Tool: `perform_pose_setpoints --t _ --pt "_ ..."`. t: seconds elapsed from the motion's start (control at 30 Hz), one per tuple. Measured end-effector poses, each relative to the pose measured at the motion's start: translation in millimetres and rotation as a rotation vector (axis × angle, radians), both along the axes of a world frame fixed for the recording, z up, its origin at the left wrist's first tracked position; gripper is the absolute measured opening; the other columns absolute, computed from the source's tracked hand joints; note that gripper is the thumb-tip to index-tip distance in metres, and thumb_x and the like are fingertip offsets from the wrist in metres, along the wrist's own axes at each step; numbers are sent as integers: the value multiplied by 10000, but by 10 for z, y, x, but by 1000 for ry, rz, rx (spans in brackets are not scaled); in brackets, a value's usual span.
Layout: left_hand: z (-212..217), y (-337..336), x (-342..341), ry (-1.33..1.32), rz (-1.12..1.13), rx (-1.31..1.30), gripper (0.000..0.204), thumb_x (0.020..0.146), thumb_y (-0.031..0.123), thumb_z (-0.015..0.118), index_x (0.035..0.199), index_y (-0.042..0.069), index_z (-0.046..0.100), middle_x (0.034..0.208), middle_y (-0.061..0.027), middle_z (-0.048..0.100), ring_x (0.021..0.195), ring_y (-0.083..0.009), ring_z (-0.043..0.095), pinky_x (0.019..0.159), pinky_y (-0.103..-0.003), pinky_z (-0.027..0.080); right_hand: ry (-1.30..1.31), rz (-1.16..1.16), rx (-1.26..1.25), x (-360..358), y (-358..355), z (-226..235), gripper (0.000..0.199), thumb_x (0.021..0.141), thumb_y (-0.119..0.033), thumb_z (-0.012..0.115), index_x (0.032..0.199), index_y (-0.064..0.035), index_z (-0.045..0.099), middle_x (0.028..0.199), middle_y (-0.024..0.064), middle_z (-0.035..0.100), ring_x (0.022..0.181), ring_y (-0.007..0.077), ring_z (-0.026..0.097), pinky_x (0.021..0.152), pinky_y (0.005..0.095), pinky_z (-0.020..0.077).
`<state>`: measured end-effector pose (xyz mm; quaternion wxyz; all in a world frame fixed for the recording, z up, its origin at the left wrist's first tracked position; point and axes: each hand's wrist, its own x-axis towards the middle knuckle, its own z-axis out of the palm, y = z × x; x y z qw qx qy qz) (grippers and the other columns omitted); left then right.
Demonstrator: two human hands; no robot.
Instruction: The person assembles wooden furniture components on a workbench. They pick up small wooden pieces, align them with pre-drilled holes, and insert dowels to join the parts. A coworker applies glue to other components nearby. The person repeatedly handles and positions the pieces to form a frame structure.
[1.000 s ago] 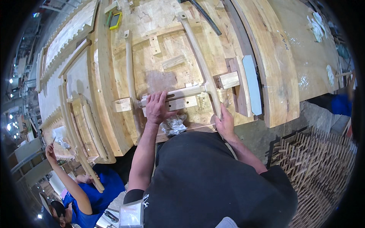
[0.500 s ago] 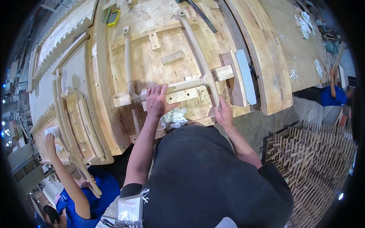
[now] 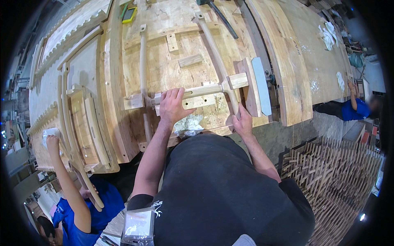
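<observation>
A wooden frame lies on the bench before me: two long rounded legs joined by a slotted crossrail [image 3: 205, 91]. My left hand [image 3: 173, 104] is closed over the left part of that rail, thumb out to the right. The near end of the right leg [image 3: 214, 49] is gripped in my right hand [image 3: 243, 121], just below the joint. The left leg [image 3: 143, 65] is untouched, beside a wooden block [image 3: 134, 102]. Another block [image 3: 238, 80] sits between the right joint and a clamp's pale plate [image 3: 261, 87]. A drilled wooden strip [image 3: 197, 104] lies along the rail's near side.
A crumpled white cloth [image 3: 188, 125] lies at the bench edge. Farther off are a mallet [image 3: 221, 18], a yellow-cased device [image 3: 129, 15] and a loose wood piece [image 3: 190, 61]. A co-worker [image 3: 84, 205] works at left. Stacked wooden sticks [image 3: 332, 176] stand at right.
My hands keep their places on the rail and the right leg. The whole view has shifted slightly. The far-right person's raised arm has come lower.
</observation>
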<state>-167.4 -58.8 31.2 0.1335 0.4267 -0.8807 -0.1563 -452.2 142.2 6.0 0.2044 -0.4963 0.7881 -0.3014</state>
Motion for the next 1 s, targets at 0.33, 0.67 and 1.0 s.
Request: perform_pose_setpoints --t 0.33,0.67,1.0 --pt "3 3 -11 36 -1 -71 851 668 561 921 1305 83 619 1197 -97 639 1191 -286 609 1088 -482 428 -46 -7 1 140 -25 -16 713 833 -119 693 1496 75 517 1323 306 674 1225 460 666 1054 491 536" --pt "39 15 -16 -25 19 -65 904 678 606 911 1314 43 604 1180 -126 634 1179 -319 609 1100 -507 420 -84 26 -21 260 -88 86 711 819 -112 661 1495 66 529 1326 320 673 1223 461 673 1059 486 531" --pt "11 6 29 1 22 -105 892 679 625 897 1276 33 600 1187 -149 635 1185 -331 605 1117 -522 403 -171 16 134 335 -146 195 679 857 -92 702 1505 25 534 1285 314 695 1222 427 691 1045 446 534"
